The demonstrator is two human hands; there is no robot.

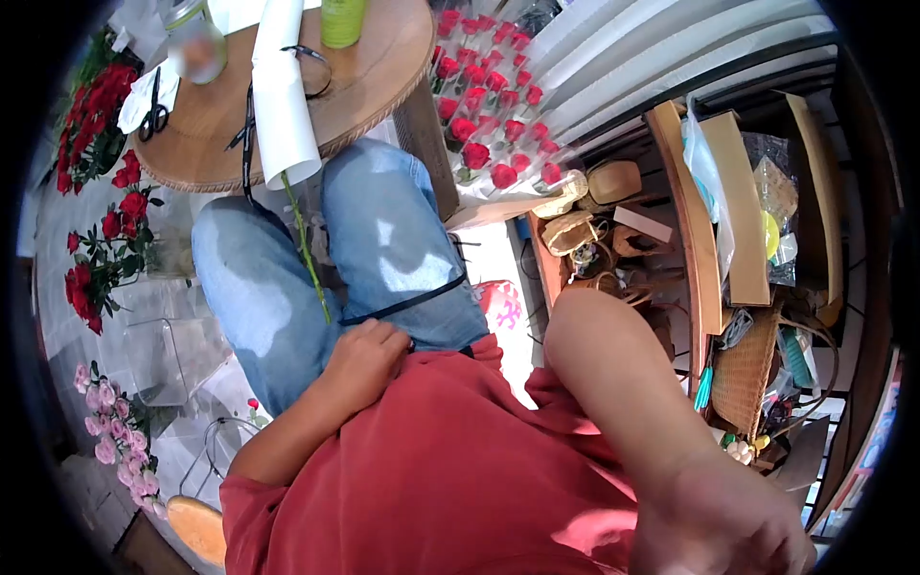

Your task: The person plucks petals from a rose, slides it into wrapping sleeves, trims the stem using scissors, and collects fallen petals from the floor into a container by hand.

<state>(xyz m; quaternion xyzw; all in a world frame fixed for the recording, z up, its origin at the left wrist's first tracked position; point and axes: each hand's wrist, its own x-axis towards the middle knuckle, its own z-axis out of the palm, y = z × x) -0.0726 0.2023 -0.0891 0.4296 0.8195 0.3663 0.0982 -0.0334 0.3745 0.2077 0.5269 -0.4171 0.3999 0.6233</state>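
My left hand (367,364) rests on my lap at the shirt hem, its fingers curled in. Whether anything is inside it is hidden. My right arm is bent, and my right hand (733,522) is close to the camera at the lower right, blurred and partly cut off, fingers bent inward. Between my thighs lies a green flower stem (305,244), running out of a rolled white paper sheet (285,120) that overhangs the table edge. Its lower end stops just short of my left hand. A black strap (407,305) crosses my thigh.
The round wooden table (383,72) bears black scissors (153,117), a glass jar (198,53) and a green container (342,21). Wrapped red roses (489,125) stand behind it. Red roses (110,225) and pink roses (120,436) are at left; shelves with baskets (747,369) at right.
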